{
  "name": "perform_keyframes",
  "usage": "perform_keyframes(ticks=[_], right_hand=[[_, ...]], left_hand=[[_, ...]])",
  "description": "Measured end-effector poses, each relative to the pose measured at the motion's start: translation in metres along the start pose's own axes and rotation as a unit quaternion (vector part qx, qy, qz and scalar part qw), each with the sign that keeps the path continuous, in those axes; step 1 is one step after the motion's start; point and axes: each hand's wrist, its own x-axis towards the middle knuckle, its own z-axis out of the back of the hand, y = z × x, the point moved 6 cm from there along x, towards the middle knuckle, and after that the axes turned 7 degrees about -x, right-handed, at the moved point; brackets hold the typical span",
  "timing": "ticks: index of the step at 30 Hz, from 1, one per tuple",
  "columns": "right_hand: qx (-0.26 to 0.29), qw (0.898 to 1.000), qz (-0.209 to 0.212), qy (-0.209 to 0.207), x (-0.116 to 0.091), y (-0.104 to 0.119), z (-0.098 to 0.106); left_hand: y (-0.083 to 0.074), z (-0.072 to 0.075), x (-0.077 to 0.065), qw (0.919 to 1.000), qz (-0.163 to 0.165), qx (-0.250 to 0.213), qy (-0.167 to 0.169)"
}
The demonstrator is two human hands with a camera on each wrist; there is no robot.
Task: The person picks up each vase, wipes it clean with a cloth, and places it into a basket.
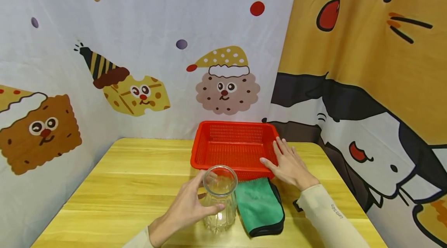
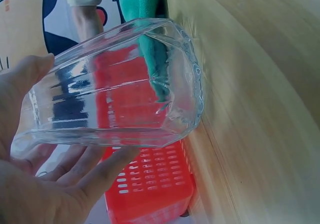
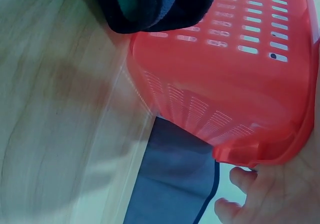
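My left hand [image 1: 188, 203] holds a clear ribbed glass jar [image 1: 220, 211] by its side, thumb on the near face and fingers round the far one. The jar's wide mouth points up, and in the left wrist view its base is close to the tabletop. A red plastic basket [image 1: 237, 151] with slotted walls stands at the back of the table. My right hand [image 1: 291, 166] lies at the basket's right rim, fingers spread and fairly straight. Between the hands is a folded green cloth [image 1: 260, 205] with black edging, right in front of the basket.
The light wooden table [image 1: 139, 178] ends at a printed curtain [image 1: 150, 26] behind and at both sides. A small black piece [image 1: 297, 205] shows beside the right sleeve. The basket's inside shows only its red floor and walls.
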Motion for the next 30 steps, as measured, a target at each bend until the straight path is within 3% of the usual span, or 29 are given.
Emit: perform_keyframes(ticks=[15,30], right_hand=[[0.003,1.0,0.0,0.001,0.0,-0.001,-0.005],[0.007,1.0,0.004,0.001,0.002,-0.002,-0.005]], left_hand=[[0.0,0.003,-0.001,0.9988,-0.009,0.012,-0.047],[-0.026,0.02,0.016,0.9892,-0.082,0.065,-0.103]])
